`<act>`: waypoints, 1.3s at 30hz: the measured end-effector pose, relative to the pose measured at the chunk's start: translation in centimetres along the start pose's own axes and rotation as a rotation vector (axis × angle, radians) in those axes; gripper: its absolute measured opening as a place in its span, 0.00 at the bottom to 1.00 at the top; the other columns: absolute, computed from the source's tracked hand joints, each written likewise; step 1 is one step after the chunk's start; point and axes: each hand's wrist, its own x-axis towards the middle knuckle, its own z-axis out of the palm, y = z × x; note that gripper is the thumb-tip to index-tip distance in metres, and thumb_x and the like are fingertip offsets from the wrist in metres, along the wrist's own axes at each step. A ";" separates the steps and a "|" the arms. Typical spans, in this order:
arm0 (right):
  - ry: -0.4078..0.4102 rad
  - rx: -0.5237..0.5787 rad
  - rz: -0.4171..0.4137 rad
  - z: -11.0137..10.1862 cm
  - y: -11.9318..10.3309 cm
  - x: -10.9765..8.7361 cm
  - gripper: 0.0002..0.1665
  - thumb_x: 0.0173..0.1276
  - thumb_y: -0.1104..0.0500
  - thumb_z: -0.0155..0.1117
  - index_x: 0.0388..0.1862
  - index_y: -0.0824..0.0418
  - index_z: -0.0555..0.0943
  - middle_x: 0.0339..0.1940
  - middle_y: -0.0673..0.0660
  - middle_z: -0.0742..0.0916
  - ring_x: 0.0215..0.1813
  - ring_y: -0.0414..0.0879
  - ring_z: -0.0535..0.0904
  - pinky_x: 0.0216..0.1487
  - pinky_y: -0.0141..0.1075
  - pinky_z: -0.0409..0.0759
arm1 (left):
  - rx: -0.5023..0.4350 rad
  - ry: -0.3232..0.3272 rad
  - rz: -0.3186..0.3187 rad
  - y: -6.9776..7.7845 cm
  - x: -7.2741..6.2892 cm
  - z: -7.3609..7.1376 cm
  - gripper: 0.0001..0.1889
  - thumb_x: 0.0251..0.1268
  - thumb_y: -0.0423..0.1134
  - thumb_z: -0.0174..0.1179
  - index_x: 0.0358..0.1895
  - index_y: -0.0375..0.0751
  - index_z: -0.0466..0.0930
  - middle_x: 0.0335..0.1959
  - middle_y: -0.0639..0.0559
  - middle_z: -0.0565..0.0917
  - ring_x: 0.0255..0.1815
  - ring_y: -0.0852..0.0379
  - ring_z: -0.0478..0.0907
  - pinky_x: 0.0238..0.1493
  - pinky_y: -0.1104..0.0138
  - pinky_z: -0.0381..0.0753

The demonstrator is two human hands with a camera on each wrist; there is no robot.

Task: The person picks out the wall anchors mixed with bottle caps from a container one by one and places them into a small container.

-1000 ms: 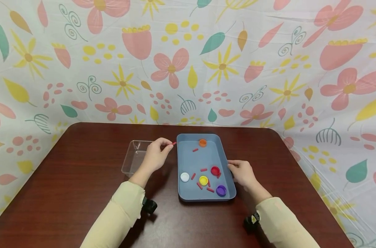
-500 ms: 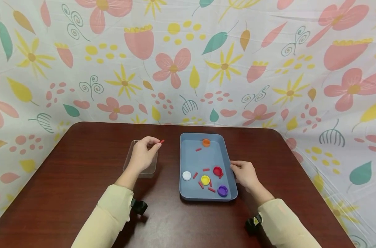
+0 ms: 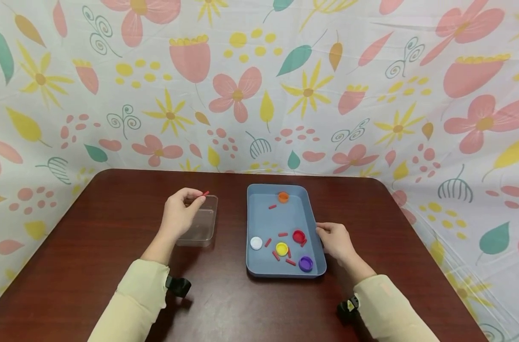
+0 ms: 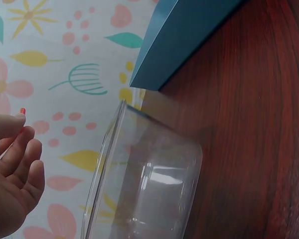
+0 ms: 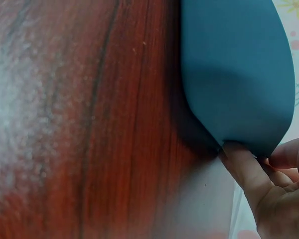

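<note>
Between thumb and fingers my left hand [image 3: 178, 213] pinches a small red stick [image 3: 205, 193], whose tip [image 4: 22, 111] shows in the left wrist view. That hand is above the left part of a clear plastic box [image 3: 216, 209] and hides some of it. My right hand [image 3: 336, 241] grips the right side of a blue-grey tray [image 3: 251, 209]; in the right wrist view its fingers [image 5: 246, 167] meet the tray's wall [image 5: 234, 74]. Several more red sticks [image 3: 282, 234] lie in the tray.
Round caps also lie in the tray: orange [image 3: 283, 197], white [image 3: 256, 243], yellow [image 3: 282, 249], red [image 3: 298, 236] and purple [image 3: 305, 264]. Both containers stand on a dark wooden table [image 3: 233, 304]. A flowered cloth [image 3: 259, 85] hangs behind it.
My left hand has moved left with the red stick, from beside the tray's left edge to over the clear box. The right hand has stayed at the tray.
</note>
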 end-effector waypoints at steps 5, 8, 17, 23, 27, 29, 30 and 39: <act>0.000 -0.015 -0.002 0.1 0.0 -0.2 0.21 0.72 0.63 0.50 0.59 0.72 0.74 0.48 0.72 0.83 0.39 0.52 0.85 0.32 0.43 0.84 | 0.002 0.023 0.002 -0.3 -0.1 -0.6 0.09 0.65 0.39 0.60 0.43 0.37 0.80 0.38 0.42 0.84 0.38 0.51 0.79 0.40 0.66 0.76; 0.003 -0.018 -0.003 0.1 0.0 -0.1 0.21 0.72 0.62 0.50 0.59 0.72 0.74 0.48 0.72 0.83 0.39 0.51 0.85 0.31 0.42 0.84 | 0.003 0.032 0.002 -0.4 0.0 -0.9 0.09 0.65 0.38 0.60 0.43 0.37 0.80 0.38 0.42 0.84 0.36 0.54 0.78 0.38 0.69 0.76; 0.004 -0.011 -0.008 0.1 0.1 0.0 0.21 0.72 0.62 0.50 0.59 0.71 0.75 0.47 0.72 0.84 0.39 0.51 0.85 0.32 0.43 0.84 | -0.007 0.066 0.004 -1.0 0.0 -1.7 0.08 0.64 0.37 0.60 0.42 0.36 0.80 0.36 0.42 0.83 0.26 0.61 0.78 0.29 0.74 0.75; -0.002 -0.018 -0.013 0.0 0.1 0.0 0.21 0.72 0.62 0.49 0.60 0.72 0.74 0.48 0.72 0.83 0.39 0.50 0.85 0.32 0.42 0.84 | 0.040 0.098 0.002 -1.5 0.1 -1.8 0.10 0.64 0.39 0.60 0.44 0.37 0.80 0.35 0.43 0.83 0.33 0.55 0.75 0.32 0.75 0.71; -0.004 -0.011 -0.010 0.0 0.0 -0.1 0.21 0.72 0.62 0.49 0.59 0.72 0.74 0.47 0.72 0.84 0.39 0.50 0.85 0.32 0.42 0.84 | 0.047 0.105 0.004 -1.7 0.1 -1.8 0.10 0.64 0.39 0.60 0.44 0.37 0.81 0.34 0.43 0.83 0.33 0.55 0.74 0.32 0.76 0.70; -0.004 -0.010 -0.010 0.0 0.0 -0.1 0.21 0.72 0.62 0.50 0.59 0.72 0.74 0.47 0.72 0.84 0.39 0.50 0.85 0.32 0.42 0.84 | 0.046 0.109 0.011 -1.7 0.1 -1.8 0.10 0.64 0.38 0.60 0.43 0.37 0.81 0.34 0.43 0.83 0.32 0.55 0.74 0.32 0.77 0.70; -0.002 -0.010 -0.009 0.0 0.1 -0.1 0.21 0.72 0.62 0.50 0.59 0.72 0.74 0.47 0.72 0.84 0.39 0.51 0.85 0.32 0.42 0.84 | 0.044 0.112 0.013 -1.7 0.1 -1.7 0.09 0.64 0.38 0.60 0.43 0.37 0.81 0.34 0.43 0.83 0.32 0.55 0.74 0.32 0.77 0.69; 0.002 -0.014 -0.006 0.0 0.1 0.0 0.21 0.72 0.62 0.49 0.59 0.71 0.74 0.48 0.72 0.83 0.40 0.51 0.85 0.33 0.43 0.84 | 0.038 0.113 0.009 -1.7 0.1 -1.5 0.09 0.63 0.37 0.60 0.42 0.37 0.81 0.33 0.44 0.82 0.31 0.57 0.73 0.32 0.76 0.69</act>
